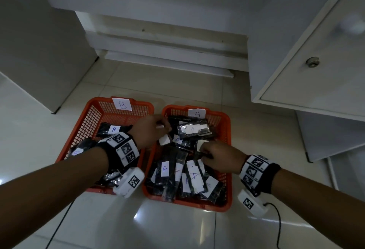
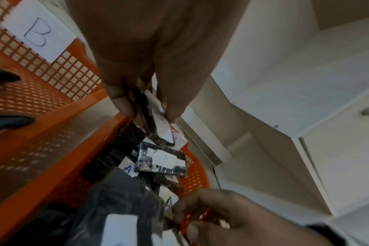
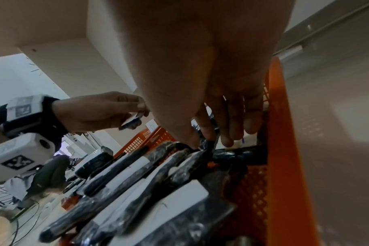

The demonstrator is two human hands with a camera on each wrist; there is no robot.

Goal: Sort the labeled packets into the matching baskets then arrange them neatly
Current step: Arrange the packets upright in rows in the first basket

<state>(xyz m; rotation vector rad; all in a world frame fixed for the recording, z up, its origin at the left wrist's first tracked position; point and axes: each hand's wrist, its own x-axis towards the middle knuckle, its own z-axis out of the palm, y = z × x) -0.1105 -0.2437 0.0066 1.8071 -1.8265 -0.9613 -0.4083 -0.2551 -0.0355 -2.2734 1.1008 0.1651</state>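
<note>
Near: your right hand [image 1: 219, 156] pinches a dark packet [image 3: 209, 146] in basket A [image 1: 227, 207]. Farther, left hand [image 1: 150, 130] pinches a lifted packet [image 2: 156, 123] above it. Likely light, slick film; grip edges, not labels.

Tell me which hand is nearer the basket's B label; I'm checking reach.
Left. The left hand holds a packet between the two baskets, just below and right of the B label. The right hand is farther, over the A basket.
</note>
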